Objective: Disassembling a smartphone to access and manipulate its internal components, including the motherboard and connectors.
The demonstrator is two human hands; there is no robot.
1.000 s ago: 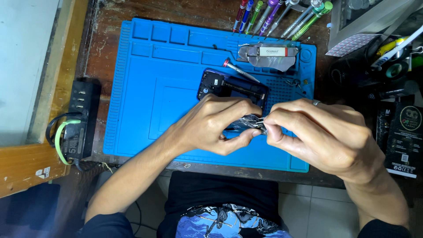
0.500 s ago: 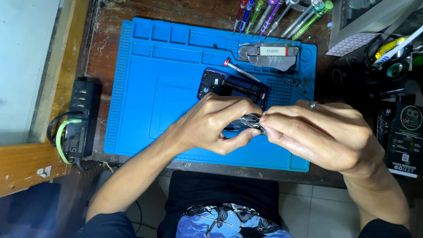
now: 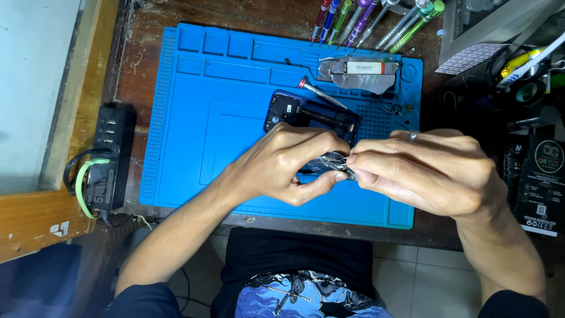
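Little has shifted since the earlier frames: both hands stay locked together over the mat (image 3: 194,118), only the right fingers have curled a shade tighter. I see the left hand (image 3: 288,162) pinched narrow on a small dark, shiny part (image 3: 331,160), and the right hand (image 3: 424,171) gripping the same piece from 3 o'clock, fingertips meeting just below the phone (image 3: 309,115). That phone lies opened at the mat's centre, with a red-tipped screwdriver (image 3: 321,94) touching it at 12 o'clock and a silvery plate (image 3: 356,73) beyond. More screwdrivers (image 3: 365,20) fan out at the top edge; a black charger (image 3: 112,159) sits off the mat at 9 o'clock. To do this well, I judge the pull should be slow and even, thumbs kept close to the seam, the part held low over the mat so nothing loose drops to the floor. What the part is exactly, I cannot tell.
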